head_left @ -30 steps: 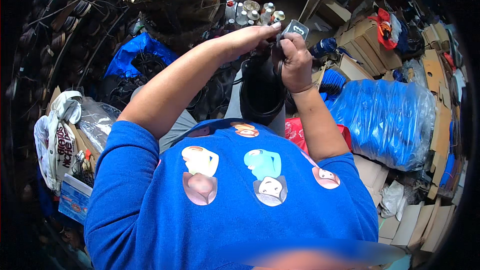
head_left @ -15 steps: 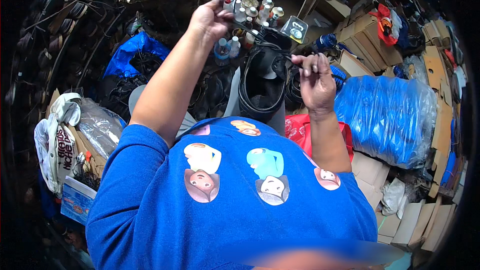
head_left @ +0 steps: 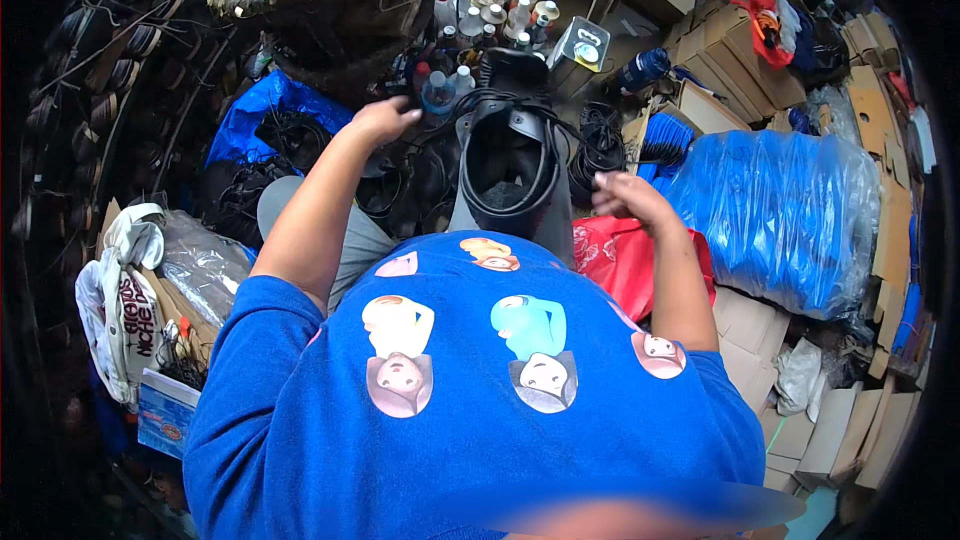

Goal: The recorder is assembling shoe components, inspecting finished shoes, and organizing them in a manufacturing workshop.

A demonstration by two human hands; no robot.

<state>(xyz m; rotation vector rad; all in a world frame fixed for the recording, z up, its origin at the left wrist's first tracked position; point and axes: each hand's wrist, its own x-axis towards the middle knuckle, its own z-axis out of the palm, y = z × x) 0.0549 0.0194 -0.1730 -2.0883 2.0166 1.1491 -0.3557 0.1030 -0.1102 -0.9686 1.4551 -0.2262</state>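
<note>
A black lace-up boot (head_left: 512, 202) stands between my knees with its collar toward me and its toe pointing away. Dark laces lie around its upper part; their ends are hard to make out. My left hand (head_left: 388, 120) hovers to the left of the boot, fingers stretched out and nothing visible in them. On the other side, my right hand (head_left: 628, 198) is apart from the boot, above a red bag (head_left: 640, 255), fingers extended and loosely spread. More black footwear (head_left: 425, 180) sits in shadow under my left forearm.
Several small bottles (head_left: 490, 15) cluster beyond the boot, beside a small box (head_left: 580, 45). A plastic-wrapped blue bundle (head_left: 785, 225) and cardboard boxes (head_left: 740, 65) fill the right. A blue plastic bag (head_left: 275, 105) and a white cloth bag (head_left: 120, 310) are at left.
Both hands have let go of the laces. My left hand has come down toward me, and my right hand has dropped nearer the red bag. The laces now lie around the boot.
</note>
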